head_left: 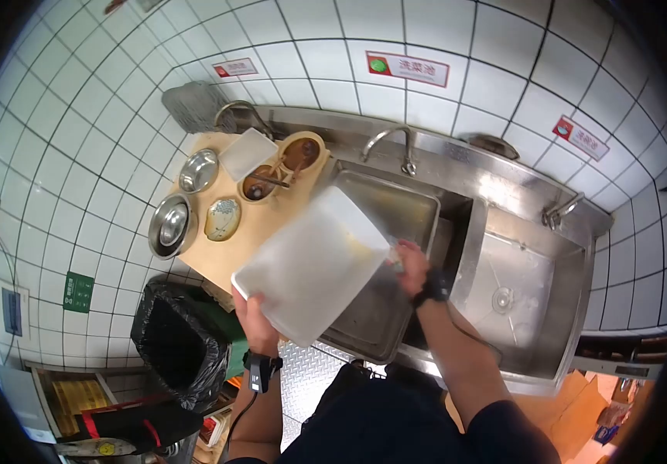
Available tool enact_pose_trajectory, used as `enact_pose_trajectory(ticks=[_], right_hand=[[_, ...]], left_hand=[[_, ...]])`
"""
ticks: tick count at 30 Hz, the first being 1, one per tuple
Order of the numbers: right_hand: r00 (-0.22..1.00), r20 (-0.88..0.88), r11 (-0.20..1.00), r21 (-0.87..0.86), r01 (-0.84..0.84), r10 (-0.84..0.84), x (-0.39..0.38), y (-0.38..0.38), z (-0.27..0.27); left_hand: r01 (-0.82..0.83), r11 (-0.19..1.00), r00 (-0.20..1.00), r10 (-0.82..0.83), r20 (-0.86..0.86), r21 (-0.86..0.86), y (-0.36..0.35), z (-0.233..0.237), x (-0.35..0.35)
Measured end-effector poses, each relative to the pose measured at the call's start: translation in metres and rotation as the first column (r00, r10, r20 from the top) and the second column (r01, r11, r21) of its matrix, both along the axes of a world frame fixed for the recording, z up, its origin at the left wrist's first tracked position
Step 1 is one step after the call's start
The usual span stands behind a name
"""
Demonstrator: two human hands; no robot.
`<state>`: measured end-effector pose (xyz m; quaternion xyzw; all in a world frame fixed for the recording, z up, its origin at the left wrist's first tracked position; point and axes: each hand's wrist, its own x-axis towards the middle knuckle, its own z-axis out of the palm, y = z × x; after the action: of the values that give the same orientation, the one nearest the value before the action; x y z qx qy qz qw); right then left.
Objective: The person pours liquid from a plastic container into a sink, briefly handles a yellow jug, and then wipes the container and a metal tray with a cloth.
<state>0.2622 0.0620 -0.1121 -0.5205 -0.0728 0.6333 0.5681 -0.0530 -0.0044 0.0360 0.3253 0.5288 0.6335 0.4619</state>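
A large whitish translucent plastic container [310, 271] is tilted between my two hands, over the left sink basin and the edge of the wooden board. My left hand [254, 315] grips its lower left corner, fingers wrapped on the rim. At the container's right side is my right hand [411, 268], its fingers closed and partly blurred; a small pale thing shows by the fingertips, too unclear to name. A yellowish stain marks the container near that side. Beneath it, a metal tray [364, 313] lies in the left basin.
Metal bowls [199, 171], a patterned dish [223, 219], a clear lid [248, 154] and brown-stained containers [301, 155] stand on the wooden board [213, 259]. Faucets [408, 155] rise behind the sinks. The right basin [511, 271] has a drain. A black-bagged bin [175, 332] stands lower left.
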Motion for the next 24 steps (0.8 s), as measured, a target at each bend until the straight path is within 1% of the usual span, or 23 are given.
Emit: enact_pose_trajectory(ticks=[1, 2, 3, 4, 5, 6, 7, 8, 9, 10, 11, 12, 13, 15, 16, 18, 19, 21, 22, 24], right_hand=[[0.992, -0.115, 0.998, 0.050, -0.038, 0.043, -0.006, 0.004, -0.016], [0.971, -0.222, 0.992, 0.106, -0.064, 0.087, -0.009, 0.004, -0.029], [0.972, -0.224, 0.995, 0.091, -0.047, 0.066, -0.012, -0.001, -0.036], [0.959, 0.238, 0.952, 0.223, -0.210, 0.156, -0.017, -0.005, -0.041], [0.739, 0.656, 0.875, 0.257, -0.410, 0.154, -0.021, -0.007, -0.045], [0.744, 0.651, 0.883, 0.251, -0.396, 0.149, -0.025, -0.004, -0.052], [0.936, 0.293, 0.924, 0.266, -0.274, 0.193, -0.028, 0.002, -0.056], [0.976, -0.114, 0.960, 0.234, -0.154, 0.184, -0.030, 0.008, -0.059], [0.977, -0.123, 0.963, 0.230, -0.142, 0.173, -0.030, 0.011, -0.053], [0.931, -0.351, 0.990, 0.131, -0.056, 0.099, -0.027, 0.013, -0.041], [0.833, -0.554, 1.000, 0.018, 0.007, 0.004, -0.025, 0.014, -0.028], [0.818, -0.575, 0.998, 0.060, 0.019, 0.019, -0.023, 0.012, -0.023], [0.815, -0.579, 0.998, 0.060, 0.029, 0.011, -0.021, 0.011, -0.018], [0.826, -0.563, 0.998, 0.053, 0.032, 0.003, -0.018, 0.010, -0.009], [0.824, -0.566, 0.998, 0.054, 0.040, -0.002, -0.018, 0.012, -0.016], [0.773, -0.634, 0.996, 0.063, 0.055, -0.003, -0.018, 0.017, -0.023], [0.773, -0.634, 0.996, 0.065, 0.063, -0.007, -0.017, 0.017, -0.022], [0.764, -0.645, 0.996, 0.066, 0.062, -0.005, -0.016, 0.017, -0.020], [0.764, -0.645, 0.996, 0.067, 0.067, -0.008, -0.015, 0.018, -0.019], [0.781, -0.624, 0.996, 0.057, 0.064, -0.015, -0.015, 0.019, -0.014]], left_hand=[[-0.001, 1.000, 0.996, 0.004, -0.093, 0.031, -0.003, 0.006, 0.004], [0.030, 0.999, 0.989, -0.024, -0.146, 0.038, -0.003, 0.015, 0.007], [0.047, 0.999, 0.988, -0.043, -0.146, 0.022, -0.004, 0.021, 0.014], [0.029, 0.999, 0.980, -0.020, -0.200, 0.042, -0.005, 0.027, 0.020], [0.013, 0.998, 0.967, 0.004, -0.254, 0.067, -0.005, 0.034, 0.028], [0.041, 0.996, 0.952, -0.014, -0.306, 0.081, -0.006, 0.043, 0.035], [0.054, 0.996, 0.950, -0.029, -0.312, 0.073, -0.007, 0.046, 0.040], [0.067, 0.993, 0.928, -0.024, -0.372, 0.102, -0.007, 0.048, 0.044], [0.081, 0.988, 0.903, -0.017, -0.430, 0.131, -0.008, 0.050, 0.048], [0.092, 0.988, 0.899, -0.028, -0.437, 0.126, -0.009, 0.053, 0.051], [0.089, 0.987, 0.856, -0.007, -0.517, 0.133, -0.009, 0.055, 0.055], [0.087, 0.986, 0.805, 0.015, -0.593, 0.143, -0.009, 0.060, 0.060], [0.097, 0.985, 0.802, 0.008, -0.597, 0.142, -0.010, 0.065, 0.065], [0.119, 0.975, 0.681, 0.056, -0.730, 0.186, -0.012, 0.076, 0.077], [0.127, 0.974, 0.679, 0.052, -0.733, 0.187, -0.012, 0.080, 0.079], [0.178, 0.963, 0.531, 0.078, -0.844, 0.201, -0.014, 0.084, 0.081], [0.185, 0.962, 0.531, 0.076, -0.844, 0.203, -0.015, 0.086, 0.082], [0.235, 0.947, 0.381, 0.117, -0.917, 0.218, -0.017, 0.090, 0.084], [0.239, 0.946, 0.382, 0.115, -0.917, 0.218, -0.018, 0.090, 0.085], [0.308, 0.912, 0.336, 0.162, -0.928, 0.271, -0.019, 0.088, 0.087]])
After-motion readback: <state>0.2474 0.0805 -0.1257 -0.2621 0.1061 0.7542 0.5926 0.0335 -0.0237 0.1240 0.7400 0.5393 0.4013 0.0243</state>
